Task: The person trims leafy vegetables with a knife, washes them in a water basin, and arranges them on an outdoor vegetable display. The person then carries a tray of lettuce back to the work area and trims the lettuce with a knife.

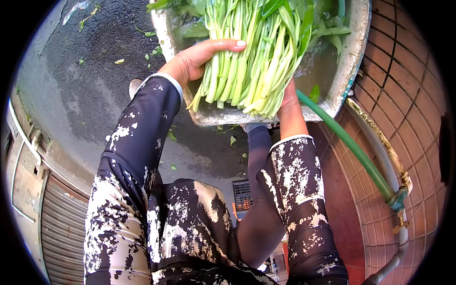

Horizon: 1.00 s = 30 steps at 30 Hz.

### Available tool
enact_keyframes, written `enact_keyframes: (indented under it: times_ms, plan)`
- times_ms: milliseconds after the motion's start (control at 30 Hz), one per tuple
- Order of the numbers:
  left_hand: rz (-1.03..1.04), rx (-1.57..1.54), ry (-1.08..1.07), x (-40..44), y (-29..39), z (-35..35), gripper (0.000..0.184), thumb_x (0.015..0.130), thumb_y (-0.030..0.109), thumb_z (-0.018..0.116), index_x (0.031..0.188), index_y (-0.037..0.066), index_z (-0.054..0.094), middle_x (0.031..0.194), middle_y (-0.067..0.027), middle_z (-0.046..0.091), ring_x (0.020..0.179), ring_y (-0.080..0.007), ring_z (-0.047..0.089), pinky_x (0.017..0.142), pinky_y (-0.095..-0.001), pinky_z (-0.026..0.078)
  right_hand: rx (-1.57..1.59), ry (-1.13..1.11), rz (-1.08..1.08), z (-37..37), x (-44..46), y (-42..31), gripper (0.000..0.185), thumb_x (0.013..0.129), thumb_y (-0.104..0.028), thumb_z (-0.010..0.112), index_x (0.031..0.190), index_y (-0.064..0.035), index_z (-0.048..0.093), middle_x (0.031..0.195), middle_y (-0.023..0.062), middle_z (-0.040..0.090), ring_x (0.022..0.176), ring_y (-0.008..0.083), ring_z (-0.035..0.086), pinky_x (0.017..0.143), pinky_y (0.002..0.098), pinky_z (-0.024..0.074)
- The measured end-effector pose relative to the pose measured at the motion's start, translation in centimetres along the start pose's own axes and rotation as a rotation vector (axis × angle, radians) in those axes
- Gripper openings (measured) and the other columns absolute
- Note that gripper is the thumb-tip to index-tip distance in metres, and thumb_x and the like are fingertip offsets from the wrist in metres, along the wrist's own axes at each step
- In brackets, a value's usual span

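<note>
Both my hands hold a thick bunch of leafy green vegetables (pixel 254 61), its pale cut stems toward me and its leaves away. My left hand (pixel 197 59) grips the bunch from the left, thumb laid across the top of the stems. My right hand (pixel 288 100) supports it from below on the right, its fingers hidden beneath the stems. Under the bunch is a worn white tub (pixel 357 45) holding water, with loose leaves (pixel 335 33) floating in it. The bunch hangs over the tub's near rim.
A green hose (pixel 349 142) runs from a tap fitting (pixel 398 199) on the right into the tub. A tiled wall (pixel 403 95) stands close on the right. Leaf scraps (pixel 232 140) lie on the wet ground (pixel 104 71). A black crate (pixel 242 194) is low behind my leg.
</note>
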<state>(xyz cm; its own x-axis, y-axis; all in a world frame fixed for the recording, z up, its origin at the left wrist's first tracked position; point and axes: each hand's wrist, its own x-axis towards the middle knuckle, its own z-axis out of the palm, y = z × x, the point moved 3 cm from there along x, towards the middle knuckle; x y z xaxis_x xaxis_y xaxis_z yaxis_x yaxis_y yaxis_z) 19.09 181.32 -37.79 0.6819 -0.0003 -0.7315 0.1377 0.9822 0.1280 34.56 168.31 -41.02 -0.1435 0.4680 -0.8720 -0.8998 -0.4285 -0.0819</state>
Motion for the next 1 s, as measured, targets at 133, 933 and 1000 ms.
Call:
enact_keyframes:
  times_ms: [133, 933, 1000]
  plan:
    - [0.035, -0.040, -0.012, -0.5, 0.2, -0.6, 0.048, 0.075, 0.031, 0.064, 0.111, 0.001, 0.051, 0.101, -0.0118, 0.060, 0.088, -0.0198, 0.060, 0.083, -0.0340, 0.047, 0.023, -0.007, -0.057, 1.9, -1.1, 0.8, 0.069, 0.076, -0.056, 0.053, 0.121, -0.0047, 0.044, 0.114, 0.0123, 0.053, 0.100, 0.0246, 0.055, 0.085, 0.0379, 0.0470]
    - [-0.102, -0.357, -0.115, -11.1, -2.1, 8.8, 0.038, 0.076, 0.019, 0.064, 0.106, -0.001, 0.053, 0.097, -0.0129, 0.061, 0.083, -0.0216, 0.062, 0.080, -0.0346, 0.049, 0.054, 0.054, -0.203, 7.0, -19.1, 3.7, 0.062, 0.079, -0.034, 0.060, 0.127, -0.0019, 0.036, 0.124, 0.0124, 0.046, 0.110, 0.0246, 0.047, 0.096, 0.0374, 0.0382]
    - [-0.133, -0.386, -0.167, -11.7, -2.3, 10.1, 0.038, 0.076, 0.019, 0.065, 0.106, 0.000, 0.053, 0.097, -0.0123, 0.061, 0.083, -0.0208, 0.062, 0.079, -0.0340, 0.049, 0.133, 0.109, -0.215, 7.5, -20.9, 3.8, 0.060, 0.080, -0.033, 0.059, 0.127, -0.0034, 0.037, 0.124, 0.0133, 0.045, 0.111, 0.0266, 0.047, 0.096, 0.0392, 0.0376]
